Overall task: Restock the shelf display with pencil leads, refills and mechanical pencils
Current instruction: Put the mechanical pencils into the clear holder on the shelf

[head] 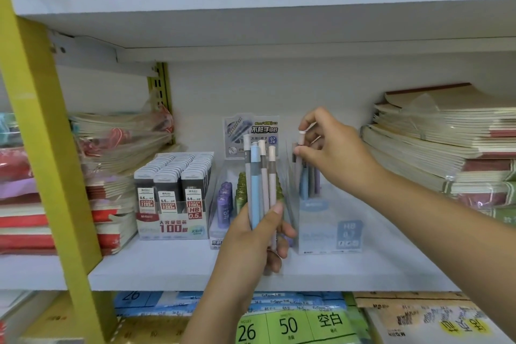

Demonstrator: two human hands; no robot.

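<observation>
- The left hand (257, 240) is curled round 4 mechanical pencils (255, 176), gripping their lower halves. They stand upright, caps up, in front of the middle display.
- The right hand (335, 151) pinches a single pencil (301, 137) near its pale pink cap, between thumb and forefinger. The other fingers are loosely bent behind it.
- That pencil hangs roughly upright over the back of the clear pencil box (329, 232). Its lower end is hidden behind the box wall, so I cannot tell whether it touches the bottom.
- A few blue and purple pencils (307, 184) already stand at the back of the clear box, and the front part holds nothing that shows.
- The lead tube display (224, 201) stands just left of the clear box with purple and green tubes (its header card rises behind the held pencils).
- The black lead cases (173, 176) sit further left in 3 rows, just beside the tube display.
- The shelf board (181, 271) shows a bare strip between the boxes and its front edge, where the left wrist crosses.
- The upper shelf (251, 17) hangs well above the box tops, leaving open space over both hands.
- The right notebook stack (432, 142) stands apart from the clear box, and the right forearm passes through that gap.
- The left notebook stack (111, 165) lies near the lead cases, with the yellow post (42, 126) in front of it.
</observation>
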